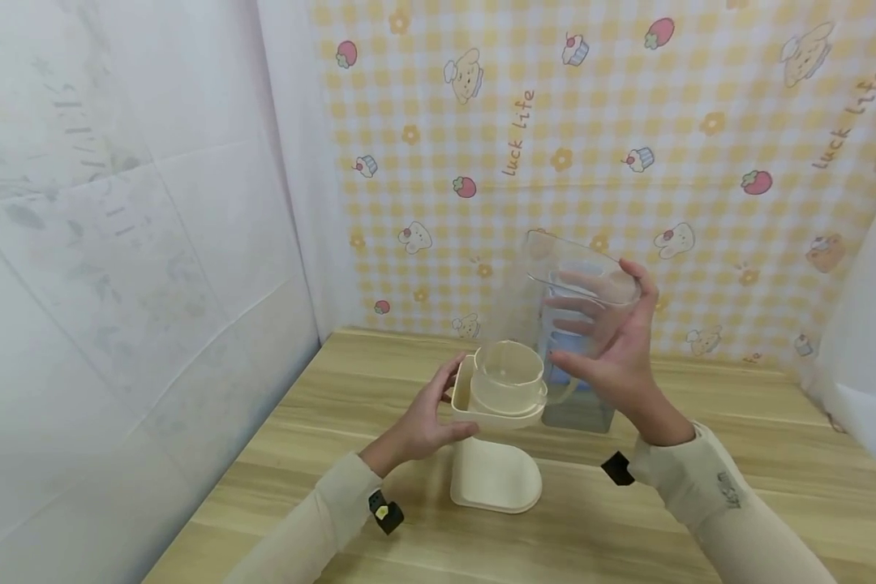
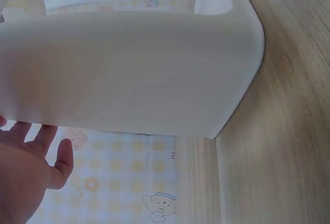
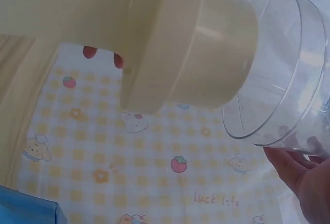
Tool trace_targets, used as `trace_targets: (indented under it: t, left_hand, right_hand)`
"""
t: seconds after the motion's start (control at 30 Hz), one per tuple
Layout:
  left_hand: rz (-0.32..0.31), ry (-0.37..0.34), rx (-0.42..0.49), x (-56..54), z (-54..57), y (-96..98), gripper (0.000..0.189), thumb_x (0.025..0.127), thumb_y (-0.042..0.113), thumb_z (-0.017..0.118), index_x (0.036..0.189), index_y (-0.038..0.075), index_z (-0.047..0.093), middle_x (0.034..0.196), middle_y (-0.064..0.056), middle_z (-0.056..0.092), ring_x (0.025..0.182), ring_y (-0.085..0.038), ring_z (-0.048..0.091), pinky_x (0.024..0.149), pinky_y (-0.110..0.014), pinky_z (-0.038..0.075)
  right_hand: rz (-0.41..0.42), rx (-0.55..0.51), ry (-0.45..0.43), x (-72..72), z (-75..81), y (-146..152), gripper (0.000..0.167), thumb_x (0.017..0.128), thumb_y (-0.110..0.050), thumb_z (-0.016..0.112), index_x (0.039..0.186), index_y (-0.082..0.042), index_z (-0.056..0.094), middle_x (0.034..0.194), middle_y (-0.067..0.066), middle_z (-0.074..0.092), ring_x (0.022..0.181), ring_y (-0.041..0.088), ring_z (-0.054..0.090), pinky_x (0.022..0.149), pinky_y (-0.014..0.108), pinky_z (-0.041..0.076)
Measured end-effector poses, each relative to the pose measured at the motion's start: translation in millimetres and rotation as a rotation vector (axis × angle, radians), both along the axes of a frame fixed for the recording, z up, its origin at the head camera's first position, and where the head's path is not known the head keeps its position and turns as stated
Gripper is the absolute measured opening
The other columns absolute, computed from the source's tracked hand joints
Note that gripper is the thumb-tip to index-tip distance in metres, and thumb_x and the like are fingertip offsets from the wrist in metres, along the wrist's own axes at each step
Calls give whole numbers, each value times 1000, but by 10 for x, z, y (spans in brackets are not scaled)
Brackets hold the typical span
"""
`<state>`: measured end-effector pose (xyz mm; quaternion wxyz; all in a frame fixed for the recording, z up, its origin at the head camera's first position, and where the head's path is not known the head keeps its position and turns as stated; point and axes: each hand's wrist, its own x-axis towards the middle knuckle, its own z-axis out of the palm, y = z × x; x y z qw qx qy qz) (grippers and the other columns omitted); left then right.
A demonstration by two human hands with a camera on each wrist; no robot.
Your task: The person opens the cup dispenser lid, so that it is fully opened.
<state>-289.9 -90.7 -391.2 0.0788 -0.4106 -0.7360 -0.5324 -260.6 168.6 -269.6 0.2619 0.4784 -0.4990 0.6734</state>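
Observation:
My left hand (image 1: 425, 418) grips the side of a cream plastic stand, thumb in front and fingers behind its upper tray (image 1: 500, 421). A round collar (image 1: 509, 393) rises from that tray, and a rounded foot (image 1: 496, 480) lies below on the table. In the left wrist view the stand's flat panel (image 2: 129, 74) fills the upper half, with fingertips at its edge. My right hand (image 1: 624, 357) holds a large clear container (image 1: 514, 304), tilted, thumb and fingers spread around its wall. The container's near end overlaps the collar in the head view; the right wrist view shows its rim (image 3: 234, 123) beside the collar.
Behind the container stands a blue-and-grey box-shaped thing (image 1: 580, 415), partly hidden by the right hand; its blue corner (image 3: 28, 208) shows in the right wrist view. A checked cloth (image 1: 423, 162) hangs behind the wooden table (image 1: 285, 478), with white sheeting (image 1: 153, 268) at left.

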Motion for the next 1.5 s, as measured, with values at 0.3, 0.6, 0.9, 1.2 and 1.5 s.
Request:
trace_targets:
  t: [0.3,0.6,0.9,1.2,1.5]
  left_hand:
    - [14,55,-11,-15,-31,-41,97,88,61,63,157,6,22,145,-12,48,129,-28,45,92,-40,42]
    - [30,96,3,-12,13,-106,89,91,58,62,154,5,30,152,-12,39,131,-31,42,91,-45,42]
    - [39,156,40,-59,-5,-134,80,93,54,62,150,2,39,150,-15,40,129,-30,44,86,-44,44]
    - [69,156,56,-69,31,-169,69,93,44,65,145,2,46,146,-16,44,127,-26,45,83,-38,40]
    - [120,123,75,-103,38,-174,55,90,16,72,140,2,53,141,-15,52,125,-24,48,82,-45,42]
  right_hand:
    - [18,-22,53,170,32,97,107,68,5,88,143,-10,14,136,31,50,109,38,64,87,38,55]
    - [58,-48,113,269,19,184,107,65,4,90,141,-6,15,134,31,51,109,39,64,86,37,55]
    - [63,-28,128,327,-35,229,106,65,5,89,141,-5,15,137,31,48,117,39,59,89,37,54]
    - [33,-23,143,362,-94,247,103,67,-4,91,141,-1,19,137,29,51,120,37,56,96,35,48]
    - [-3,-2,181,375,-162,251,104,66,-10,93,140,2,21,135,27,53,117,34,55,97,33,47]
